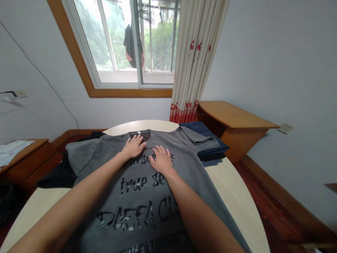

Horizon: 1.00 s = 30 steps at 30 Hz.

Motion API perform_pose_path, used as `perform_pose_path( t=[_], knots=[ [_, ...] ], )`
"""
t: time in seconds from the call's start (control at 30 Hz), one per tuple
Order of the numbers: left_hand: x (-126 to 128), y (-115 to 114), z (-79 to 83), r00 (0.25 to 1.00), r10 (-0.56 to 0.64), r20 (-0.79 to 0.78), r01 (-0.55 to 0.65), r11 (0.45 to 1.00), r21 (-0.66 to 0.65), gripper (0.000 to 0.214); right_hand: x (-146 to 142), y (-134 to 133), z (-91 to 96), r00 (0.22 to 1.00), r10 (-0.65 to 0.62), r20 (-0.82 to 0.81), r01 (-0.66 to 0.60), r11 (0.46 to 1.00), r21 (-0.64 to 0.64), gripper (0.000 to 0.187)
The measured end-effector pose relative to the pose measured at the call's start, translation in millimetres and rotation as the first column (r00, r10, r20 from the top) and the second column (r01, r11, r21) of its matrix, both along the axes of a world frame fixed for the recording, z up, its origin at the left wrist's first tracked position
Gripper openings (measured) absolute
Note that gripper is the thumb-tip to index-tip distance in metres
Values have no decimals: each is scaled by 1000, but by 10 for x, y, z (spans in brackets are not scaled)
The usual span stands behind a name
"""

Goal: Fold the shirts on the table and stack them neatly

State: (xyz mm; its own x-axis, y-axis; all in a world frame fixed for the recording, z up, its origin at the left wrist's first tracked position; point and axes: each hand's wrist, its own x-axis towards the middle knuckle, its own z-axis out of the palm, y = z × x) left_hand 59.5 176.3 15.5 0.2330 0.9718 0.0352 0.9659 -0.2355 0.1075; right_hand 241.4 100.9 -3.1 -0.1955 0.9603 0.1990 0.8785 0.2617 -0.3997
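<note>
Touching the gray T-shirt (pixel 151 193), spread over the tabletop (pixel 234 189), collar (pixel 146 135) toward the far edge, with left hand (pixel 133 146) and right hand (pixel 161 160) flat, grip released on both. Seeing folded navy clothes (pixel 196 129) by the far right edge, black clothes (pixel 56 177) by the left.

A T-shirt (pixel 147 198) lies across the surface (pixel 237 189), the left hand (pixel 134 147) on it at the collar (pixel 145 135), the right hand (pixel 161 160) just beside. One sleeve (pixel 204 138) overlaps a clothing stack (pixel 213 153) at right; a clothing pile (pixel 59 175) lies at left. Behind is the window (pixel 138 49), with the curtain (pixel 193 63) right of it, then a corner desk (pixel 237 114)
</note>
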Motion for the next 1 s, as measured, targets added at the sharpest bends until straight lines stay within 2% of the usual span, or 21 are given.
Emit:
perform_pose_path(
  t=[0.13,0.27,0.4,0.67,1.0],
  knots=[
    [131,-380,-62,997,-4,71,10,996,-91,65,2,11,-10,1000,1,16,-1,1000,-15,53],
    [117,-559,-224,999,-12,50,13,1000,-15,63,3,24,-18,1000,-5,18,6,1000,-27,54],
    [51,-582,-303,999,-22,40,21,999,27,64,31,53,-31,999,-14,38,15,999,-40,54],
    [-213,-564,-294,998,33,55,-34,999,6,70,354,191,-95,975,-182,129,194,977,-83,65],
    [-310,-580,-291,997,17,79,-17,1000,1,69,563,236,-112,973,-176,148,189,979,-77,65]
  ],
)
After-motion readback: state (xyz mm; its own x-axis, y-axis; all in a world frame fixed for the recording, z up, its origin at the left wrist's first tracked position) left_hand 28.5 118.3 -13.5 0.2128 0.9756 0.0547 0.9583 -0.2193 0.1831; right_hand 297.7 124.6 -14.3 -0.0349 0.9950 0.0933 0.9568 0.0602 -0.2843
